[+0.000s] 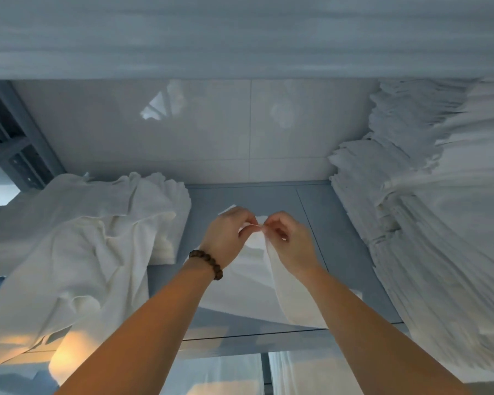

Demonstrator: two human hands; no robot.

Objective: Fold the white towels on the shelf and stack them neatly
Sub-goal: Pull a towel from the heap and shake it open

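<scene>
Nearest, at the bottom edge, two bare forearms reaching up and forward, with white cloth (226, 374) hanging below the front lip of the shelf (351, 252). On the left wrist, a bracelet (207, 262) of dark brown beads.

Just beyond, in the middle of the grey shelf, a white towel (240, 289) raised at its far end and draping back down toward the front edge, its lower part resting on the shelf board. Left hand (226, 238) with fingers curled, thumb and forefinger pinching the towel's upper edge. Right hand (290, 243) likewise curled, pinching the same edge just beside the left, fingertips of the two almost touching. A small corner of the cloth poking out behind the left hand.

To the left on the same shelf, a crumpled heap of unfolded towels (83, 238), spilling over the front edge, warm light on its lower folds. To the right, a tall stack of folded towels (428, 223), layered edges facing the middle, close to the right hand but apart from it.

Further back, a glossy white tiled wall (183, 132) with faint reflections; at far left, a grey metal upright (17, 143) of the rack. Uppermost, across the whole width, more white fabric (240, 38), blurred.
</scene>
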